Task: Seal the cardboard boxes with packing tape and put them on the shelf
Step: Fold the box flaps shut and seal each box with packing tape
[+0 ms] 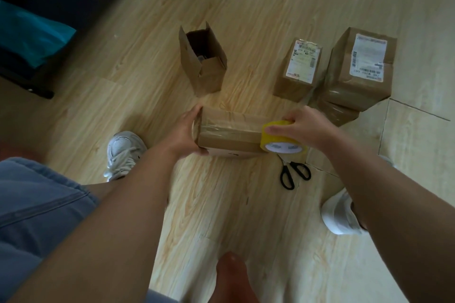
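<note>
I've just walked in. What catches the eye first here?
The yellow tape roll gripped by the right hand stands out, at the end of a cardboard box that the left hand holds on the wooden floor. Behind it stands an open box, with labelled boxes to its right and black scissors near the roll.

Open floor [147,81] runs left of the open box [203,61] and between it and the small labelled box [299,70]. The big labelled box [359,66] closes the right. Nearer, the taped box [229,135], tape [283,142], scissors [294,172] and a shoe [125,152] each side stand in the way; dark furniture [37,32] walls the far left.
</note>
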Demonstrator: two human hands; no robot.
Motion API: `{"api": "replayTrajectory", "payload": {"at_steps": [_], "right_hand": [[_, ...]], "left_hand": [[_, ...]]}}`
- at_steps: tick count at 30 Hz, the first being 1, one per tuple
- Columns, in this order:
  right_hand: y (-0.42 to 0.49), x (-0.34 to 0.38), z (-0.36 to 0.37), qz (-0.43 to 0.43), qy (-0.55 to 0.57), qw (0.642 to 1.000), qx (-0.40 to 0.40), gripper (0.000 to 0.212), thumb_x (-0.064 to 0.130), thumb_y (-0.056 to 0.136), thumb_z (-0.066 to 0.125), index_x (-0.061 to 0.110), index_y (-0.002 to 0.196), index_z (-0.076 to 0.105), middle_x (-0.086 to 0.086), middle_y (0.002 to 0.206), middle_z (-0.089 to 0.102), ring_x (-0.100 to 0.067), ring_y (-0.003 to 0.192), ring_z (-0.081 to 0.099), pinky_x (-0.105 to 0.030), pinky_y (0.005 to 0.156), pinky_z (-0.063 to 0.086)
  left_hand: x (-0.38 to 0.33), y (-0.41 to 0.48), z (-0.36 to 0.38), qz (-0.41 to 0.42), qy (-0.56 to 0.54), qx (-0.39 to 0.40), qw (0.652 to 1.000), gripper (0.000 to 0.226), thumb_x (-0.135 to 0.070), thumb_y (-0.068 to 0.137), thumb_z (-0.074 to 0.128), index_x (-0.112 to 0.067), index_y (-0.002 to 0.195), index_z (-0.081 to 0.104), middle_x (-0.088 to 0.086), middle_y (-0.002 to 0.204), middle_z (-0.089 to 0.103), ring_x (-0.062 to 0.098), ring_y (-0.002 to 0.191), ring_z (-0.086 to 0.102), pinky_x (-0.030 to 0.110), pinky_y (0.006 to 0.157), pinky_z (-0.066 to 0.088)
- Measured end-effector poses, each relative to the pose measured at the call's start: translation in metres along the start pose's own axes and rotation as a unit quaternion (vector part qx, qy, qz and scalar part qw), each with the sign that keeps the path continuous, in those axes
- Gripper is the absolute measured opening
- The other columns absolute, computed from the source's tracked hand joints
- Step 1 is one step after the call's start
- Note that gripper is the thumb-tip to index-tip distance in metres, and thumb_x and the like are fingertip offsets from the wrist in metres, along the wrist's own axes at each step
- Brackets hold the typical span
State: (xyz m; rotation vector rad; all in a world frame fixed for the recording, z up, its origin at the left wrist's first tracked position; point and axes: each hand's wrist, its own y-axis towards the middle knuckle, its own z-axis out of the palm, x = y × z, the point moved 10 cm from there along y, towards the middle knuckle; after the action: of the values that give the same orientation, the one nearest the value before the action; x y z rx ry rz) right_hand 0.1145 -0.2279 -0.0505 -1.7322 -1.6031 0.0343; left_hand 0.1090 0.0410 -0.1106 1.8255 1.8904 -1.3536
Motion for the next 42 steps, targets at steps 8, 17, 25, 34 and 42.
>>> {"api": "replayTrajectory", "payload": {"at_steps": [8,17,25,34,42], "right_hand": [[0.014,-0.017,-0.006,0.025,-0.052,0.998,-0.036,0.061,0.067,0.081,0.066,0.010,0.062,0.054,-0.002,0.059,0.047,-0.015,0.054,0.044,-0.030,0.052,0.032],[0.028,-0.015,-0.010,0.025,-0.109,0.990,-0.086,0.051,0.063,0.089,0.058,0.021,0.063,0.049,0.000,0.066,0.053,-0.012,0.060,0.048,-0.028,0.052,0.031],[0.037,-0.027,0.013,0.061,-0.131,0.985,-0.091,0.051,0.065,0.090,0.057,0.015,0.093,0.067,-0.001,0.090,0.062,-0.020,0.087,0.055,-0.030,0.064,0.038],[0.039,-0.032,0.025,0.095,-0.098,0.987,-0.087,0.053,0.061,0.094,0.053,0.011,0.107,0.067,-0.002,0.090,0.058,-0.020,0.085,0.055,-0.032,0.066,0.045],[0.035,-0.034,0.029,0.111,-0.086,0.987,-0.080,0.058,0.062,0.095,0.052,0.011,0.120,0.065,-0.004,0.096,0.059,-0.022,0.088,0.055,-0.032,0.066,0.042]], "left_hand": [[0.017,0.006,0.004,-0.009,-0.013,-0.007,1.000,0.131,-0.011,0.059,0.095,-0.029,0.158,0.012,0.002,0.159,0.029,0.023,0.143,0.031,0.034,0.114,0.030],[0.022,0.009,0.012,-0.009,-0.031,-0.016,0.999,0.125,-0.009,0.060,0.094,-0.031,0.155,0.018,0.002,0.153,0.037,0.022,0.139,0.036,0.032,0.103,0.035],[0.039,0.012,0.017,-0.037,-0.011,-0.015,0.999,0.132,-0.015,0.059,0.096,-0.036,0.157,0.010,-0.001,0.156,0.035,0.020,0.140,0.037,0.038,0.108,0.038],[0.036,0.008,0.024,-0.052,0.027,-0.010,0.998,0.130,-0.013,0.070,0.088,-0.038,0.157,-0.006,-0.001,0.159,0.029,0.021,0.142,0.034,0.032,0.106,0.036],[-0.036,-0.022,0.079,0.099,0.321,-0.114,0.935,0.094,-0.009,0.094,0.046,-0.015,0.150,-0.029,0.003,0.158,-0.037,0.021,0.146,-0.032,0.040,0.119,-0.022]]}}
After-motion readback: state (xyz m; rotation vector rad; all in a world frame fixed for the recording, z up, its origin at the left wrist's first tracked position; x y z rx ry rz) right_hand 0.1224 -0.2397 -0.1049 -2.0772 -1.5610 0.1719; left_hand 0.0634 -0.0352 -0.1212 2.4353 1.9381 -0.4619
